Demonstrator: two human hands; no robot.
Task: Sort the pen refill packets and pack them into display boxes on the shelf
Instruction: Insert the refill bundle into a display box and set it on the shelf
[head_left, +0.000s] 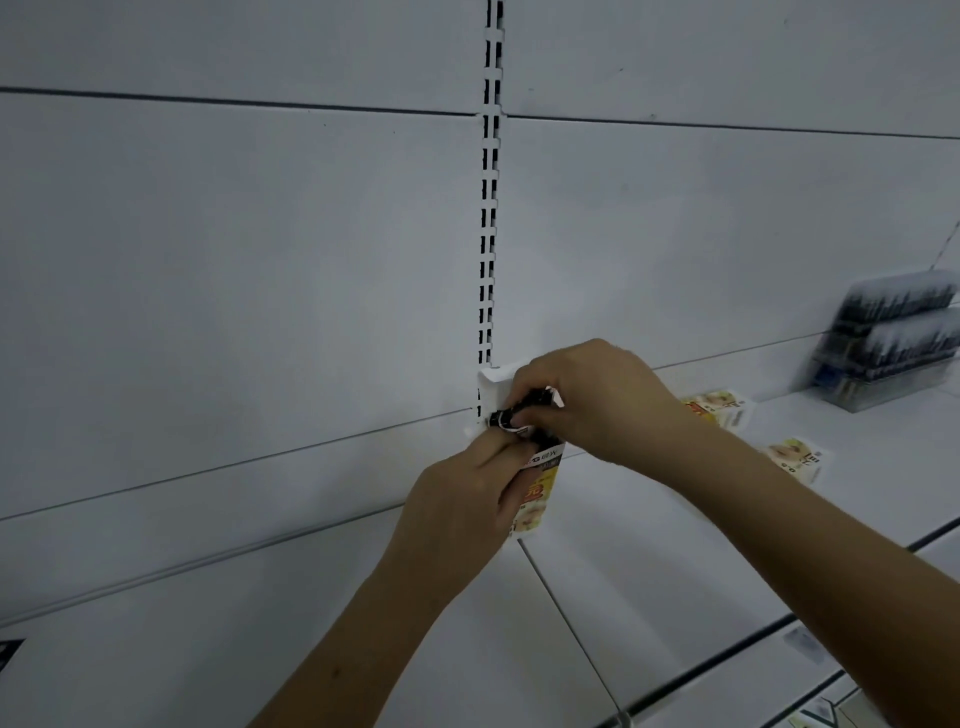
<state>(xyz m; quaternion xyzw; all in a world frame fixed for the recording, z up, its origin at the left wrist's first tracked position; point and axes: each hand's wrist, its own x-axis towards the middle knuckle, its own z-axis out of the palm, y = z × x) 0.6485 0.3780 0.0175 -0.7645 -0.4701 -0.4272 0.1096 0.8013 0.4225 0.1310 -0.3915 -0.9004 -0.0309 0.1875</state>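
Observation:
My left hand (457, 499) grips a small yellow and white display box (537, 493), held upright over the white shelf (649, 530). My right hand (592, 400) pinches a bundle of black-tipped pen refill packets (514, 413) at the box's open top. Whether the bundle sits inside the box or just above it is hidden by my fingers. Two more yellow display boxes lie flat on the shelf to the right, one (719, 408) partly behind my right wrist and one (795, 457) further out.
A clear tiered rack of dark pens (888, 340) stands at the shelf's far right. A slotted white upright (490, 208) runs down the back panel behind my hands. The shelf's front edge (727, 660) carries price labels at the lower right.

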